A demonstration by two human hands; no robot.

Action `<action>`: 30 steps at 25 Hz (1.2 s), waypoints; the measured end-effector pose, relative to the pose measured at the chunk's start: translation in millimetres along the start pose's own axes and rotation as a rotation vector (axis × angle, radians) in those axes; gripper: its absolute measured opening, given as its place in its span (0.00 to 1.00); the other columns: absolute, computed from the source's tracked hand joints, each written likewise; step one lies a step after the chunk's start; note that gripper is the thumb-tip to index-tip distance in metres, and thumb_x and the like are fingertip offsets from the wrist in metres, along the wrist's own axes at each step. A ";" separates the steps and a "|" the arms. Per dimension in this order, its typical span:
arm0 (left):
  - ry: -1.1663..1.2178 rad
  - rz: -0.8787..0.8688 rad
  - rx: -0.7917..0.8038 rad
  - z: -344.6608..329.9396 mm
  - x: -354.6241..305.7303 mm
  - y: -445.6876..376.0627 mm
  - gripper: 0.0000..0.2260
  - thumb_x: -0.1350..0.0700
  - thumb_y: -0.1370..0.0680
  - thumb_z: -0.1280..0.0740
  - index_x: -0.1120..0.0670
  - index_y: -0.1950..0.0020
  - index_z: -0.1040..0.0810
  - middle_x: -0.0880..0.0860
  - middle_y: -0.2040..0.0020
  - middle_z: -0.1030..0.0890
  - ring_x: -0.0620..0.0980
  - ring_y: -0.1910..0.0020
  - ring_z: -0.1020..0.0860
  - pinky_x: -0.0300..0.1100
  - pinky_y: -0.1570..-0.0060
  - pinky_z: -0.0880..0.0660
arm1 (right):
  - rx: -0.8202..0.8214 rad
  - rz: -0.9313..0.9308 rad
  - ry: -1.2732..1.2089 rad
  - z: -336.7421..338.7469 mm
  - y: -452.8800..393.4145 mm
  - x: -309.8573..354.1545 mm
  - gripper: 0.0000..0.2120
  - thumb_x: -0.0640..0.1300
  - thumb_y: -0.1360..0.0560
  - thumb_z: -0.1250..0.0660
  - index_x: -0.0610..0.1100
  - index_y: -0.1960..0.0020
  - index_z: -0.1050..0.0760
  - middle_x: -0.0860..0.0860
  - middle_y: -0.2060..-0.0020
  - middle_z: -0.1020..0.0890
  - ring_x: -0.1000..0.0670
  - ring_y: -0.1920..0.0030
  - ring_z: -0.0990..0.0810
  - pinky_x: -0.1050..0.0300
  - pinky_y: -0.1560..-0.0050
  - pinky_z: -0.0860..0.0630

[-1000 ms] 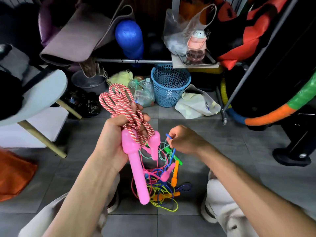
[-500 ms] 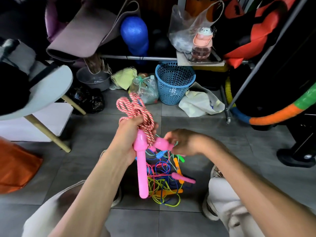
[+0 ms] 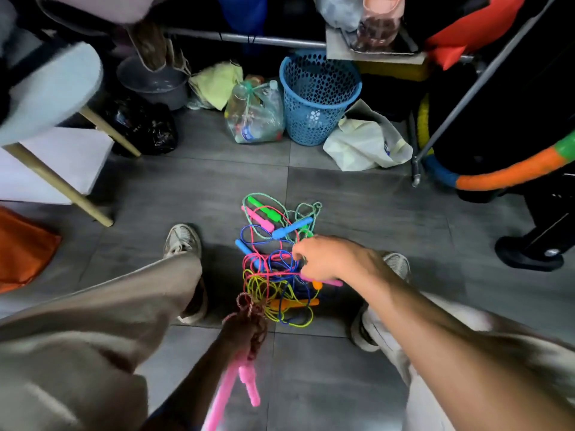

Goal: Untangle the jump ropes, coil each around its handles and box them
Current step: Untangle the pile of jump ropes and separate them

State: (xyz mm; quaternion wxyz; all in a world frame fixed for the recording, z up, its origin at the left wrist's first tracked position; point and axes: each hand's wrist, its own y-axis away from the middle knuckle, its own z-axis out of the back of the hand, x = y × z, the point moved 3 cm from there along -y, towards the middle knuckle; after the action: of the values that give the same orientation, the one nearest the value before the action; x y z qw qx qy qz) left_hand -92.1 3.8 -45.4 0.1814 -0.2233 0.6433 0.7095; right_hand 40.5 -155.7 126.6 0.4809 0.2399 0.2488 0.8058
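Judging by how things lie, 1 rope of several is dealt with: the red-and-white rope (image 3: 249, 309) is bunched and gripped in the left hand (image 3: 245, 332), low at 6 o'clock, with its 2 pink handles (image 3: 239, 387) side by side below the fist. Their long axis runs roughly from 12 to 6 o'clock, with the free ends toward the person; blur hides finer detail.

The rest looks undone. The tangle of ropes (image 3: 277, 269) lies on the grey floor (image 3: 199, 194) at center, between the 2 shoes, with blue, yellow, red and green cords looped through one another. A green handle (image 3: 264, 208), a blue handle (image 3: 292, 228) and an orange handle (image 3: 295, 303) lie among them, the green and blue ones near 12 o'clock of the heap, each pointing a different way.

The right hand (image 3: 329, 259) reaches into the heap's 3 o'clock side, fingers curled down among the cords; whether it already pinches one I cannot tell.

No box shows anywhere. A blue basket (image 3: 320, 98) stands at 12 o'clock.
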 end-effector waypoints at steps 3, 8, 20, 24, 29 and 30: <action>-0.439 0.101 -0.026 27.5 53.8 -30.2 0.13 0.49 0.37 0.32 0.56 0.58 0.19 0.58 0.67 0.20 0.60 0.67 0.21 0.45 0.69 0.28 | -0.008 0.056 -0.005 -9.2 0.3 3.7 0.16 0.38 0.25 0.40 0.43 0.38 0.26 0.44 0.41 0.21 0.42 0.42 0.22 0.51 0.44 0.24; -0.707 0.117 -0.230 50.8 43.2 -23.0 0.23 0.44 0.33 0.33 0.55 0.43 0.20 0.57 0.44 0.17 0.55 0.47 0.20 0.44 0.48 0.24 | -0.004 0.041 0.020 -8.0 -3.7 7.3 0.16 0.39 0.24 0.40 0.43 0.38 0.27 0.45 0.42 0.22 0.42 0.44 0.23 0.49 0.45 0.24; -0.747 -0.331 0.050 -1.1 -102.5 37.0 0.06 0.51 0.33 0.29 0.53 0.62 0.19 0.51 0.63 0.21 0.49 0.61 0.24 0.40 0.58 0.27 | 0.060 -0.034 0.030 -24.9 -16.5 -1.6 0.11 0.40 0.23 0.39 0.43 0.43 0.23 0.45 0.49 0.19 0.47 0.61 0.23 0.57 0.62 0.28; -1.083 -0.647 0.221 -0.2 -187.8 95.7 0.10 0.51 0.22 0.34 0.47 0.42 0.21 0.47 0.48 0.18 0.45 0.51 0.22 0.36 0.47 0.28 | 0.123 -0.070 0.037 -60.6 -23.3 -18.2 0.07 0.41 0.23 0.41 0.42 0.53 0.24 0.43 0.55 0.20 0.43 0.56 0.22 0.52 0.48 0.22; -1.305 -0.717 0.243 35.7 -206.0 115.2 0.13 0.47 0.21 0.36 0.46 0.38 0.24 0.45 0.44 0.18 0.46 0.46 0.22 0.38 0.45 0.28 | 0.165 -0.229 0.006 -81.6 -43.6 -31.6 0.11 0.42 0.23 0.41 0.44 0.44 0.23 0.43 0.43 0.20 0.42 0.44 0.21 0.54 0.48 0.27; -1.438 -0.705 0.263 39.3 -201.7 108.0 0.14 0.46 0.21 0.37 0.46 0.37 0.25 0.46 0.42 0.20 0.48 0.43 0.23 0.40 0.43 0.28 | 0.127 -0.230 -0.071 -84.4 -53.4 -28.2 0.08 0.42 0.23 0.41 0.46 0.50 0.23 0.43 0.44 0.20 0.42 0.45 0.21 0.54 0.50 0.28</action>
State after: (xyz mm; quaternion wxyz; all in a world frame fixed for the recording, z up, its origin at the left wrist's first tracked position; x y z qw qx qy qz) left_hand 14.2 37.4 158.4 0.7879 0.1208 0.3394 0.4995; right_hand 34.6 -173.2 24.4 0.5626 0.2679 0.3079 0.7189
